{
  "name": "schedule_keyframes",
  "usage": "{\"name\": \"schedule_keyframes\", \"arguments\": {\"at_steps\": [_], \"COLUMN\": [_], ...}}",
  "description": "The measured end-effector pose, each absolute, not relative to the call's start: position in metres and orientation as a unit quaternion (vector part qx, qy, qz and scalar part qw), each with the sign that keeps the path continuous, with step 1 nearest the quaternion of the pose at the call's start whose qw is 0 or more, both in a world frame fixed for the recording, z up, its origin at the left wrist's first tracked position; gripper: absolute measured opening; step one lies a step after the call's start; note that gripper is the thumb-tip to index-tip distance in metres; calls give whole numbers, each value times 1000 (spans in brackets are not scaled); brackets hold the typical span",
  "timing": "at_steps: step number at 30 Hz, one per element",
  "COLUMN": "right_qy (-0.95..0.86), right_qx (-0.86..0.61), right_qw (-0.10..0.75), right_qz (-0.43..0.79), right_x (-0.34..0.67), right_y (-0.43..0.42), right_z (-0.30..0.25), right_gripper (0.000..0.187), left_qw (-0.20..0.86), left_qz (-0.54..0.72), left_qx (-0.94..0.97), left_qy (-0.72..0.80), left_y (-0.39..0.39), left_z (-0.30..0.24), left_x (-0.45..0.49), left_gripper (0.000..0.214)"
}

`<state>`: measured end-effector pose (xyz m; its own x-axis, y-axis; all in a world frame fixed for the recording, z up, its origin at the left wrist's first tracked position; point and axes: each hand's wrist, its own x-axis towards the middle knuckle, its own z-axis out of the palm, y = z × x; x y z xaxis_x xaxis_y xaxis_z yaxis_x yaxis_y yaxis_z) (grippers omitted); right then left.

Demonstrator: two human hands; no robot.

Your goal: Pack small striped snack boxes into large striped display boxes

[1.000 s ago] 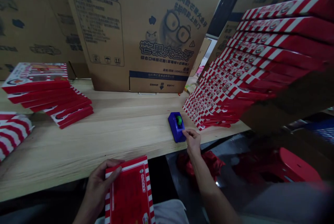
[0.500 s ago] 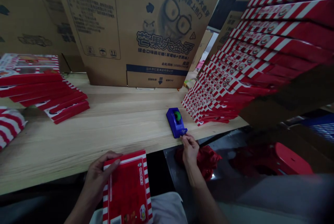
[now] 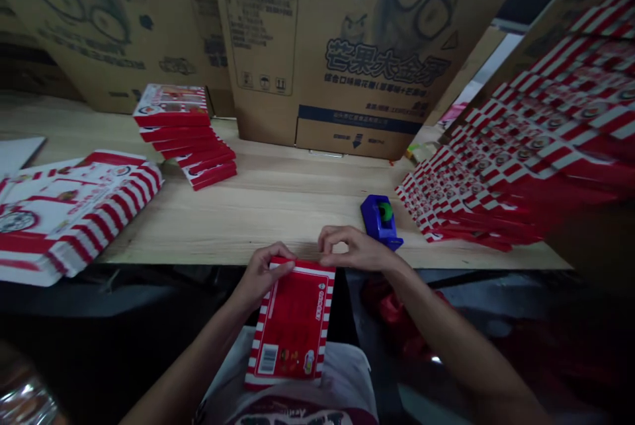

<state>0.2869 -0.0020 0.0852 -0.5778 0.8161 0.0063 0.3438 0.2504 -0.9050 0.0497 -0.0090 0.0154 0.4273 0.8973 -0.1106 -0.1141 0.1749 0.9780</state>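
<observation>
Seated at a pale wooden table (image 3: 278,207) with plain planks and visible grain, near edge running across the middle of the view. Dim light, dark floor below and in front.

On the lap, just off the table edge: a red box (image 3: 292,322) with white-striped borders, flat, barcode toward the body, far end touching the table edge. Left hand (image 3: 262,273) clasped on the box's upper left corner, thumb on top. Right hand (image 3: 354,250) at the upper right corner, fingers curled and pinched together over the top edge; whether anything small sits between the fingertips, cannot tell.

Just beyond the right hand, on the table: a small blue tape dispenser (image 3: 380,220) with a green roll.

To the right, a long fanned row of boxes (image 3: 501,174), red and white, leaning and overlapping, reaching up and out of view. At the far left, flat striped cartons (image 3: 74,207) spread in a loose heap. Further back, a slipped stack of boxes (image 3: 183,134), well apart from the hands.

Along the back of the table, large brown cardboard cases (image 3: 347,48) standing as a wall, printed with a cartoon face in glasses and Chinese lettering. Something red, blurred, under the table to the right.
</observation>
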Motion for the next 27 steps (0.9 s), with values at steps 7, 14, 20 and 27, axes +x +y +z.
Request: {"name": "schedule_keyframes", "arguments": {"at_steps": [7,14,20,27], "right_qy": [-863,-650,-524,-798], "right_qx": [-392,-353,-298,-344], "right_qw": [104,6,13,92], "right_qz": [300,673,798,485], "right_x": [240,249,246,261], "right_y": [28,41,31,54], "right_z": [83,43,37,117], "right_gripper": [30,54,48,27], "left_qw": [629,623,628,447], "left_qz": [403,397,417,415], "left_qx": [544,587,575,686], "left_qy": [382,331,317,396], "left_y": [-14,-19,-31,-26], "left_z": [13,33,38,89], "left_x": [47,44,46,9], "left_gripper": [22,19,22,69]}}
